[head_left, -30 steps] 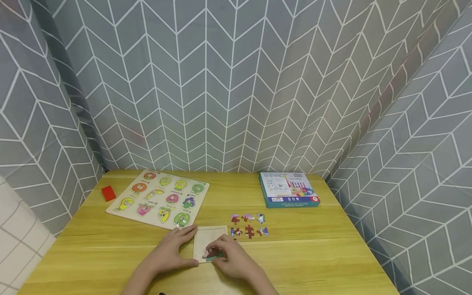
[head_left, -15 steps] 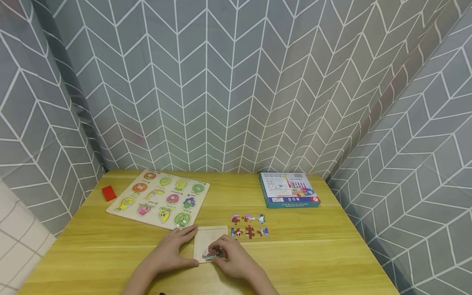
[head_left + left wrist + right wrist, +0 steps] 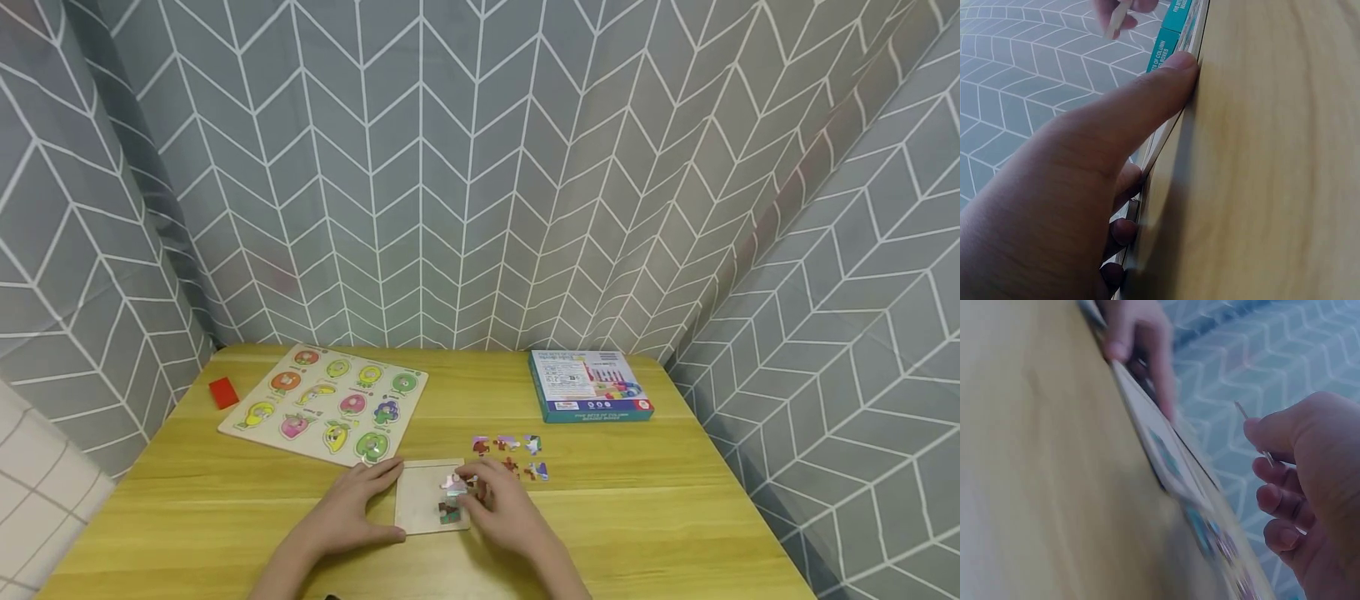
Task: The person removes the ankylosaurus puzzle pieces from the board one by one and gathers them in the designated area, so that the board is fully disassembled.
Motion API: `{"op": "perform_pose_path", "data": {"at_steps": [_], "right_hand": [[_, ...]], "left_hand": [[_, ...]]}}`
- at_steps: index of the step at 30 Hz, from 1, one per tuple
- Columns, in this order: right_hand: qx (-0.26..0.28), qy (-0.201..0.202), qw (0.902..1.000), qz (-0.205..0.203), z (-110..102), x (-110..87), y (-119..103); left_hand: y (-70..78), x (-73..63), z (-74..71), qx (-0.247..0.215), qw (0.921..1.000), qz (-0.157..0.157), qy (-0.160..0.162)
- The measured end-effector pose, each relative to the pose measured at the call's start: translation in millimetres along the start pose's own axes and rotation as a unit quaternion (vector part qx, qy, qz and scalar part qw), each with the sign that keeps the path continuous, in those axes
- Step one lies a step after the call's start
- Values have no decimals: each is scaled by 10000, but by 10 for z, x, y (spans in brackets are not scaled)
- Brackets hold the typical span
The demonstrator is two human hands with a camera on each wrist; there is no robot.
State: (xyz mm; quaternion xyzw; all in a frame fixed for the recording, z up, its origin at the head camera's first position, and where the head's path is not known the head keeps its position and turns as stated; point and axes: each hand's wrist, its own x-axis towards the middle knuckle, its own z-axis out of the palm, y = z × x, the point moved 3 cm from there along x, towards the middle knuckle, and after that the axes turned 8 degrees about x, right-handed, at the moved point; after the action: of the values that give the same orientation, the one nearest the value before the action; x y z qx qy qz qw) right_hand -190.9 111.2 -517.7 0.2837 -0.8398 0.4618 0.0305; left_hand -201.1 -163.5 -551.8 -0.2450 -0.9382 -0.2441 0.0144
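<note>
My left hand (image 3: 354, 510) holds the left side of a small square wooden puzzle tray (image 3: 417, 496), its thumb and index finger at the two left corners. In the left wrist view its thumb (image 3: 1147, 94) lies along the tray's edge. Between thumb and fingers, my right hand (image 3: 504, 507) pinches a jigsaw piece (image 3: 454, 482), raised over the tray's right side; in the right wrist view this piece (image 3: 1241, 409) appears edge-on. Another jigsaw piece (image 3: 449, 512), dark and teal, lies in the tray's lower right corner. Several loose jigsaw pieces (image 3: 507, 443) lie beyond the right hand, which partly hides them.
A large wooden fruit puzzle board (image 3: 322, 404) lies at the back left, close to the left fingers. Beside it is a red block (image 3: 223, 392). At the back right stands a teal and white box (image 3: 591, 387). Patterned curtains (image 3: 450, 208) enclose the table.
My right hand has lifted a jigsaw piece from the tray's lower part and shifted right and away from me, uncovering a piece in the corner. The left hand has stayed put.
</note>
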Motion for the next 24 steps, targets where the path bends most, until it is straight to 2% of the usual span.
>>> {"op": "perform_pose_path", "data": {"at_steps": [3,9,11,15,21,24], "right_hand": [[-24,390,9992,85,-201,-82,112],[-68,886,9937,684,-499,-320,391],[-74,876,9932,760,-547,-393,457],[-98,628,9962,589,-550,-482,522],[-430,398,9975,401,-503,-484,526],[-603,365,9962,504,-493,-470,518]], "left_hand": [[-6,1,8,-23,10000,-26,-34],[0,-1,-12,-55,10000,-32,-53],[8,-3,-18,-75,10000,-38,-54],[18,-12,-29,-87,9999,-53,-69],[27,-11,-29,-101,9999,-82,-91],[27,3,-36,-66,9999,-93,-71]]}}
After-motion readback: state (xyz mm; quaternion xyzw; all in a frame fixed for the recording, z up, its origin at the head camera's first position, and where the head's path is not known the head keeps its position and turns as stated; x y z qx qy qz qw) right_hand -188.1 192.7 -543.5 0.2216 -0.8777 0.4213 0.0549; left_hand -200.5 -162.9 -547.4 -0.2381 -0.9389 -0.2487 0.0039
